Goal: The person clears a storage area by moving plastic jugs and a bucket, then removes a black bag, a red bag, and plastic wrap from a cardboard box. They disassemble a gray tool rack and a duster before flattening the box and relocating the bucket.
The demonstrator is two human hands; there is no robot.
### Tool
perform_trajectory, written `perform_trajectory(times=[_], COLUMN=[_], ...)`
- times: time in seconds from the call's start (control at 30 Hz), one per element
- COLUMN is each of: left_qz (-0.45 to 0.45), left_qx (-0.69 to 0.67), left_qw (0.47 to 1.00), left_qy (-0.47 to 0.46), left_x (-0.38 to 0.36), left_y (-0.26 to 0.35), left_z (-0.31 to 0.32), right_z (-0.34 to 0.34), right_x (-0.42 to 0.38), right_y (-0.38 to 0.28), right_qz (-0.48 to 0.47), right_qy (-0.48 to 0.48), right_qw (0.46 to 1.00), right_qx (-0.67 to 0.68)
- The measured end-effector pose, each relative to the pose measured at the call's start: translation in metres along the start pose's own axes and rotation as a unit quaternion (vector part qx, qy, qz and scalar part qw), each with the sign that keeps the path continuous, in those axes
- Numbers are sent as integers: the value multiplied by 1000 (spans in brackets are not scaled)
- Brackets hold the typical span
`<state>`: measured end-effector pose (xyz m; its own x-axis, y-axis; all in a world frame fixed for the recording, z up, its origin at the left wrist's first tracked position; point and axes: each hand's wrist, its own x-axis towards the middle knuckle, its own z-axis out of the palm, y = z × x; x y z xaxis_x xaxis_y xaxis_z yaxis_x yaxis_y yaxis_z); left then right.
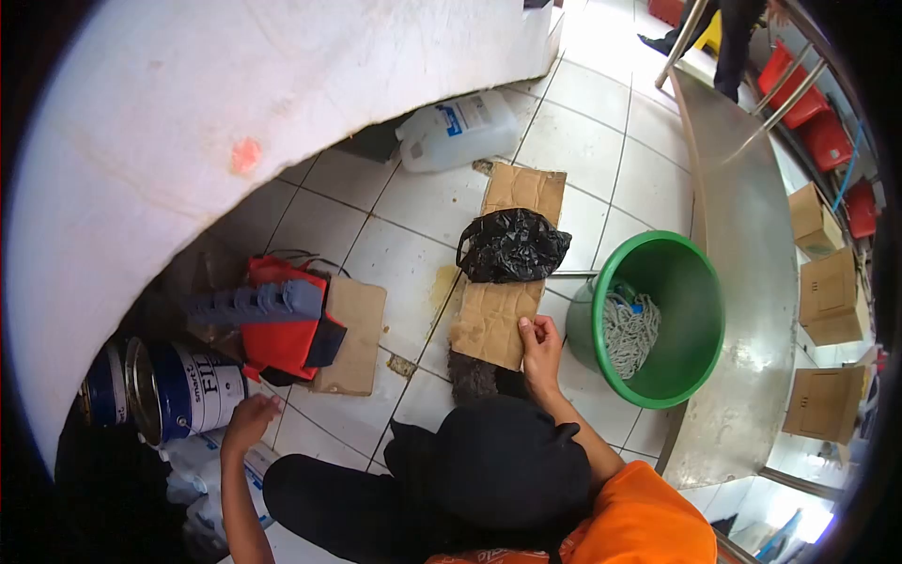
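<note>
My right hand (540, 350) is at the near right corner of a strip of brown cardboard (493, 324), its thumb and fingers closed on the edge. A crumpled black plastic bag (515, 246) lies across the middle of that cardboard. Beneath the near end shows a dark, rough mat-like piece (472, 378). My left hand (250, 421) hangs at the left with loosely bent fingers, beside a blue and white paint tin (199, 387); nothing shows in it. A red and black bag (282, 329) sits just beyond, next to a flat cardboard piece (352, 338).
A green tub (697, 310) holding a grey mop head (629, 334) stands at my right. Beyond it runs a metal counter (752, 244). A plastic jug (460, 132) lies under the white slab (310, 75). Cardboard boxes (832, 296) line the far right; a person's legs (738, 42) show at top.
</note>
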<state>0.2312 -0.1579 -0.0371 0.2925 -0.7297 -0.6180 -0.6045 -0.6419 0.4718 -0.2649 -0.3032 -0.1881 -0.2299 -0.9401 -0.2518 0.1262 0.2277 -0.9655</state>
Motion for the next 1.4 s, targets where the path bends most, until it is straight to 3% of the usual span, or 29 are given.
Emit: perform_trajectory(times=[0.03,0.07,0.13,0.17,0.27,0.37,0.53,0.63,0.77,0.87,0.93,1.1,1.27,1.4], left_qz=[-89,-81,-227,-215,-104,-96,-71,12,10,43,81,48,56,36], left_qx=[45,43,-153,-152,-385,-398,-457,-463,-439,-434,-334,-363,-348,-340], left_qw=[994,995,961,963,917,911,879,881,888,894,939,930,933,939], left_qy=[-51,-49,-50,-52,-2,46,112,94,140,105,17,38,-71,-40], left_x=[4,6,17,23,52,86,76,102,117,146,135,147,155,150], left_y=[-16,-23,-31,-27,-31,-45,-8,-27,-42,-86,-78,-79,-92,-87], left_z=[1,9,22,31,63,87,109,108,96,72,44,18,7,12], right_z=[2,3,11,13,11,8,8,5,5,5,3,-12,-50,-84], right_x=[0,2,4,4,4,5,-9,-5,-5,-2,-2,-9,-10,3], right_y=[-7,-17,-43,-57,-84,-97,-119,-119,-121,-126,-127,-157,-229,-320], right_qz=[-10,-15,-34,-43,-60,-77,-91,-87,-89,-100,-118,-120,-172,-241], right_qy=[8,13,15,16,17,18,11,18,13,16,23,28,59,78], right_qw=[1000,1000,999,996,996,995,994,995,995,993,992,990,983,967], right_qx=[15,3,37,70,65,68,66,51,50,68,47,71,38,7])
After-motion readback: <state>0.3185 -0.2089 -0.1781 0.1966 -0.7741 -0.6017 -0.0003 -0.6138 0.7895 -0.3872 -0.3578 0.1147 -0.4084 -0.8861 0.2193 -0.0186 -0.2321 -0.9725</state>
